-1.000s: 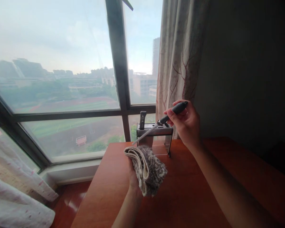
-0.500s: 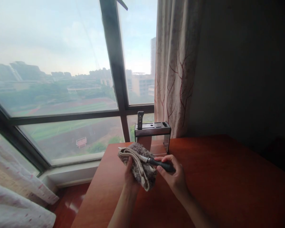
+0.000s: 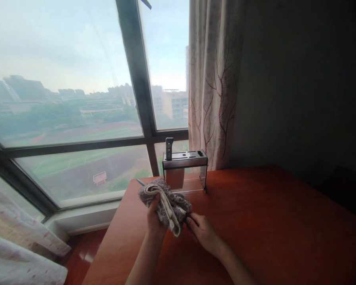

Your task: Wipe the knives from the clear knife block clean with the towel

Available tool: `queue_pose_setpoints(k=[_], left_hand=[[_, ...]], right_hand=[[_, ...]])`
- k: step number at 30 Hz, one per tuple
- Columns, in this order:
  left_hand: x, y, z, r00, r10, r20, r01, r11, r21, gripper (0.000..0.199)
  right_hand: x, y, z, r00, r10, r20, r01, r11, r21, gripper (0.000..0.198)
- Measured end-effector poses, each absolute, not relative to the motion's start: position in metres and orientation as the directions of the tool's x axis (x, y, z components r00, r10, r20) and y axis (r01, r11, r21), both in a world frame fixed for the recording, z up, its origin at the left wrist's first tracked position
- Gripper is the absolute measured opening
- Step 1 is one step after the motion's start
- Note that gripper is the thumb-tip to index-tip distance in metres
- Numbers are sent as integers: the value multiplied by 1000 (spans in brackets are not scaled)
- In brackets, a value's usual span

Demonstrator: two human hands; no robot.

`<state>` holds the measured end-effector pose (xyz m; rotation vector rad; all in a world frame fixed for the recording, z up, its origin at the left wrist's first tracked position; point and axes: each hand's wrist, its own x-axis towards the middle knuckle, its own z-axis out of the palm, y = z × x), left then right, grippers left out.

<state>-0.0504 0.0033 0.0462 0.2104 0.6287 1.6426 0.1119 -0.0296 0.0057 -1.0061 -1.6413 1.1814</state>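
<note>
My left hand [image 3: 156,215] is closed around a folded grey and cream fluffy cloth [image 3: 166,204], its thumb pressed on the near fold. A slim metal tool, which looks like a sharpening steel [image 3: 141,182], runs through the cloth with its tip poking out at the far left. Its black handle is mostly hidden behind the cloth and fingers. At the cloth's right end, my right hand [image 3: 202,231] is closed on that handle. Behind the cloth stands a knife block [image 3: 185,160] with a slotted metal top and clear sides; one grey knife handle [image 3: 169,148] sticks up from it.
The reddish-brown wooden table [image 3: 255,221] reaches from the window side to the dark wall. A large window [image 3: 77,152] is ahead and left. Patterned curtains hang behind the block [image 3: 216,87] and at the lower left [image 3: 23,259].
My right hand has turned and moved down and left against the cloth, covering the handle that showed before. More of the tool's tip now sticks out at the far left. The view has shifted slightly right.
</note>
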Motion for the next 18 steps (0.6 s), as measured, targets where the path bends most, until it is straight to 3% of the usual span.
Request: queue_pose_setpoints(k=[5, 18], left_hand=[[-59, 9, 45, -236, 943, -235, -866, -95, 490, 14], [-115, 25, 42, -446, 883, -147, -849, -366, 380, 29]], right_hand=[[104, -31, 3, -339, 929, 147, 112, 195, -974, 43], [111, -36, 20, -367, 905, 214, 243, 315, -917, 33]])
